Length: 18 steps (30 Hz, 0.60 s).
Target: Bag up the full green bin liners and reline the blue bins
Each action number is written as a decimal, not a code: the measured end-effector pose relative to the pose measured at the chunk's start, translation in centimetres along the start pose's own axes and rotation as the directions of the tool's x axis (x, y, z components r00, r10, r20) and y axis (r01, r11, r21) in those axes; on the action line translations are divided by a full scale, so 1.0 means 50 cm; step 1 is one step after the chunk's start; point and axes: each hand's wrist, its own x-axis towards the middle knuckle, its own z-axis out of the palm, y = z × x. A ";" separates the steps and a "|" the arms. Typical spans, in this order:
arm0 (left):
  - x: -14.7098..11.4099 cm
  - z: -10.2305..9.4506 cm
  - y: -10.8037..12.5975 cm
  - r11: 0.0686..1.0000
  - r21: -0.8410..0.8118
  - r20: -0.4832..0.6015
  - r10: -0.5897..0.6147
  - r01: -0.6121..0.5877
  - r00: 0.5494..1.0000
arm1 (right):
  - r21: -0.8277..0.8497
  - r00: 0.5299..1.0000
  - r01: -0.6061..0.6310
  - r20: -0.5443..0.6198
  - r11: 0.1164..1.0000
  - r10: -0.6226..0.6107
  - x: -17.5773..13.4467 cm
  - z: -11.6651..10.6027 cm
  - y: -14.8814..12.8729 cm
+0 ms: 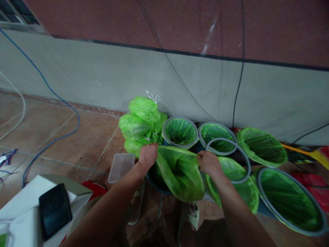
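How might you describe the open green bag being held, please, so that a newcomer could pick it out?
Find the grey wall, then the pile of tied green bags at its foot. Right and nearer the viewer, the bag gapes open; unlike the nearby bin liners, its rim is in the left hand and right hand.

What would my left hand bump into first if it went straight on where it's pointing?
Probably the tied green bags just beyond your left hand, by the wall; its height is unclear, so it might pass over them.
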 end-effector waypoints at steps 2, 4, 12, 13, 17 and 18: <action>-0.002 0.001 0.004 1.000 -0.017 -0.006 0.010 -0.010 1.000 | -0.077 1.000 -0.005 0.029 0.997 0.007 -0.007 0.006 -0.004; -0.005 0.004 0.013 0.999 -0.033 -0.013 0.038 -0.038 0.999 | -0.120 0.999 0.035 -0.002 0.992 -0.035 -0.017 0.015 -0.023; -0.021 0.009 0.048 0.988 -0.091 -0.011 0.123 -0.123 0.992 | -0.135 0.945 0.318 -0.031 0.938 -0.325 -0.035 0.046 -0.103; -0.023 0.011 0.050 0.988 -0.097 -0.007 0.123 -0.123 0.992 | -0.140 0.947 0.315 -0.014 0.939 -0.320 -0.035 0.047 -0.106; -0.030 0.027 0.055 0.986 -0.115 0.003 0.124 -0.123 0.992 | -0.061 0.962 0.259 -0.068 0.964 -0.263 -0.033 0.042 -0.106; -0.031 0.032 0.054 0.985 -0.119 0.016 0.124 -0.121 0.992 | -0.028 0.966 0.236 -0.103 0.971 -0.238 -0.031 0.040 -0.105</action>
